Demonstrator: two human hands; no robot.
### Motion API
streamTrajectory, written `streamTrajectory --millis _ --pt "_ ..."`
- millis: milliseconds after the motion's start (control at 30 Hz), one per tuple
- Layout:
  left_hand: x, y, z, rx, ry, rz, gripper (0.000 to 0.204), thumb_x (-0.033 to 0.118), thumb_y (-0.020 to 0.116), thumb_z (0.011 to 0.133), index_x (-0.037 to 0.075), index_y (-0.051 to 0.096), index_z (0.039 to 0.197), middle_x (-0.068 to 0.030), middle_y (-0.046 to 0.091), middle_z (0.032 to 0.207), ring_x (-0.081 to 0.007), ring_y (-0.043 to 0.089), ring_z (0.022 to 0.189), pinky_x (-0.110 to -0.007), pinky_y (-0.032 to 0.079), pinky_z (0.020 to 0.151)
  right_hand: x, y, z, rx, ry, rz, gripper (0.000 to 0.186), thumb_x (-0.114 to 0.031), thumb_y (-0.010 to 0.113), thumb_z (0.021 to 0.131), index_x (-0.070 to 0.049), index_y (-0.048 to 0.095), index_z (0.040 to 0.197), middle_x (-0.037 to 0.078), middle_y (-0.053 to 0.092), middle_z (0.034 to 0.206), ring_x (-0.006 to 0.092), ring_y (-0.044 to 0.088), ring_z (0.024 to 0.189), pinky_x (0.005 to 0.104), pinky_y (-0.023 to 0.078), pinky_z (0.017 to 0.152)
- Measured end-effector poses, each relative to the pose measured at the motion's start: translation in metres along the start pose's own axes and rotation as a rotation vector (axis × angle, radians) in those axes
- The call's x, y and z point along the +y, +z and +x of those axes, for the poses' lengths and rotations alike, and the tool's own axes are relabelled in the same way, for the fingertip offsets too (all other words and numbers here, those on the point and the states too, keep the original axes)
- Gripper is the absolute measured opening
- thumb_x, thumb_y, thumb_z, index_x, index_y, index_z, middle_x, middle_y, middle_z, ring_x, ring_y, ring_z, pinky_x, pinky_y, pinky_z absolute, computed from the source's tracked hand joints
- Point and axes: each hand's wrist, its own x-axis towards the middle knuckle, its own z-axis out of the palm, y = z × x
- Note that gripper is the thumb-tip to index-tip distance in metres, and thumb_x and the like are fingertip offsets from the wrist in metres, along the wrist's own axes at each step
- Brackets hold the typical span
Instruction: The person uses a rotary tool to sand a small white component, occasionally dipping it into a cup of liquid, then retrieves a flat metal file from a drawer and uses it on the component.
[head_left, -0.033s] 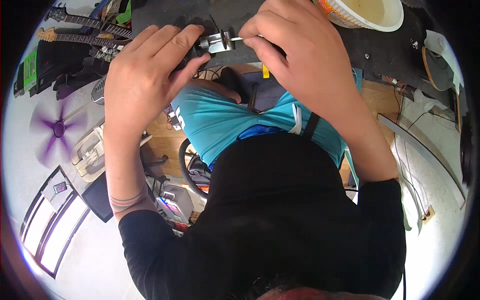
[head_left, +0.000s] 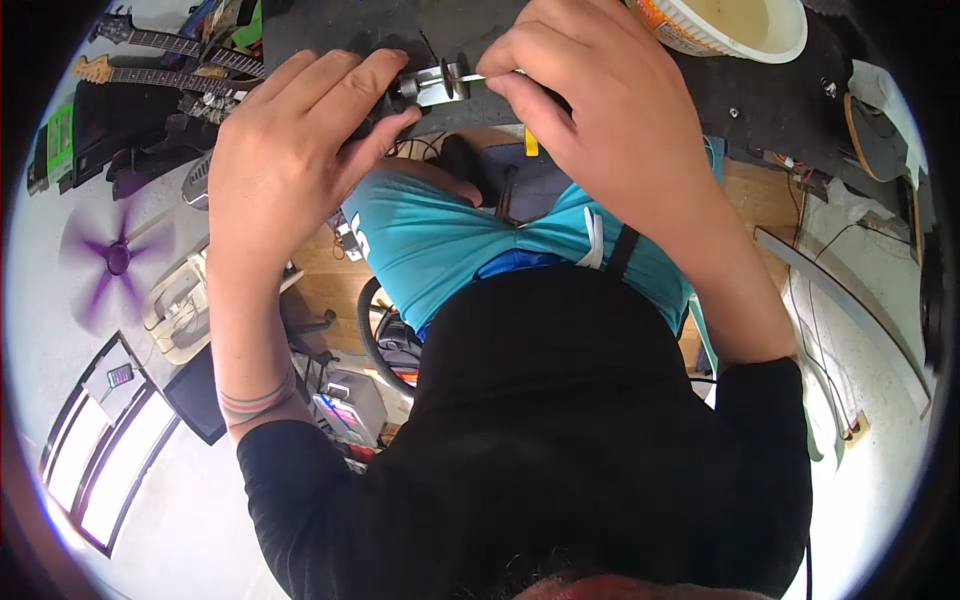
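Over the near edge of a black tabletop (head_left: 340, 25), my left hand (head_left: 285, 140) is closed around the dark end of a small device with a silver metal bracket (head_left: 436, 92). A black disc (head_left: 449, 80) stands at the bracket's right part. My right hand (head_left: 610, 110) pinches a thin light-coloured rod (head_left: 473, 78) between thumb and forefinger. The rod reaches left to the bracket by the disc; whether it passes through cannot be made out. Its right end is hidden in my hand, and most of the dark part is covered by my left fingers.
A white tub (head_left: 700, 40) with pale contents stands beyond my right hand. Small metal parts (head_left: 734, 113) lie on the tabletop at the right. Guitars (head_left: 165, 80) and a purple-bladed fan (head_left: 117, 258) are at the left. My lap is below the table edge.
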Motion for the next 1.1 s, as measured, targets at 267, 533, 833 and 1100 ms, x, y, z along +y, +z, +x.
streamTrajectory --millis 267,533,833,1100 --pt "0.0006 -0.0007 0.001 -0.008 -0.004 -0.002 0.052 0.023 0.096 0.091 0.008 0.081 0.138 -0.0106 0.078 0.11 -0.0329 0.074 0.095 -0.044 0.062 0.084 -0.0003 0.0046 0.0025 -0.009 -0.02 -0.082 0.009 -0.013 0.08 0.104 -0.007 0.073 0.107 0.009 0.061 0.105 0.0309 0.065 0.099 0.0461 0.05 0.091" --pt "0.0008 -0.0014 0.0005 0.006 -0.003 -0.018 0.051 0.022 0.096 0.091 0.008 0.081 0.137 -0.0101 0.078 0.109 -0.0326 0.073 0.095 -0.044 0.062 0.083 0.0008 0.0049 0.0018 -0.006 -0.015 -0.026 0.009 -0.014 0.079 0.105 -0.007 0.074 0.107 0.009 0.061 0.106 0.0316 0.064 0.1 0.046 0.05 0.091" --pt "0.0016 -0.0005 -0.0003 0.0 -0.012 -0.003 0.052 0.022 0.096 0.09 0.008 0.081 0.138 -0.0103 0.078 0.11 -0.0325 0.074 0.095 -0.044 0.062 0.084 -0.0017 0.002 0.0036 0.015 -0.022 -0.018 0.008 -0.015 0.079 0.105 -0.008 0.075 0.107 0.009 0.061 0.105 0.0316 0.064 0.101 0.0458 0.049 0.091" --pt "-0.0001 -0.0002 -0.0008 0.006 -0.003 -0.015 0.052 0.021 0.096 0.09 0.008 0.08 0.139 -0.01 0.078 0.11 -0.0326 0.074 0.096 -0.045 0.062 0.085 0.0009 0.0033 0.0019 -0.011 -0.022 -0.037 0.009 -0.014 0.079 0.105 -0.007 0.074 0.107 0.008 0.061 0.105 0.0306 0.064 0.1 0.0459 0.049 0.09"
